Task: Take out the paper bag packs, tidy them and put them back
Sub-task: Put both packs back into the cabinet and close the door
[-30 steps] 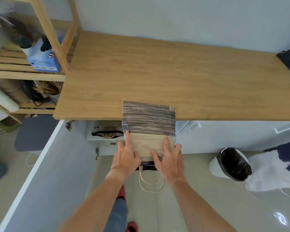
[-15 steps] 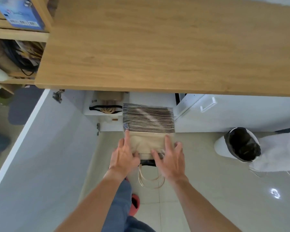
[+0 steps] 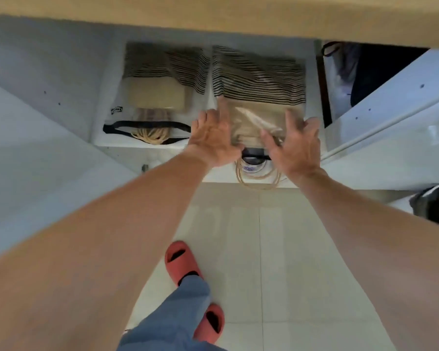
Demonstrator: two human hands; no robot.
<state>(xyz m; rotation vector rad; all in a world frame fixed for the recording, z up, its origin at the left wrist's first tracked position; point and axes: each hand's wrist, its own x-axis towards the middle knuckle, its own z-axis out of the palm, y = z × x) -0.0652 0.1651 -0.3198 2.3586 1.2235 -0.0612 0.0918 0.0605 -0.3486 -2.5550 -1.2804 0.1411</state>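
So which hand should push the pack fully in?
Probably the left hand: its fingers lie on the pack, while the right hand looks lifted off near the handles.

We see both forearms bare, with no sleeves, watch or rings showing on the left hand (image 3: 214,138) or the right hand (image 3: 295,145). Well below the hands, nearer the body, we make out a blue denim trouser leg (image 3: 178,317). Red-orange slide sandals (image 3: 183,262) are on the feet, moulded in one piece with a broad band across the top and open toes.
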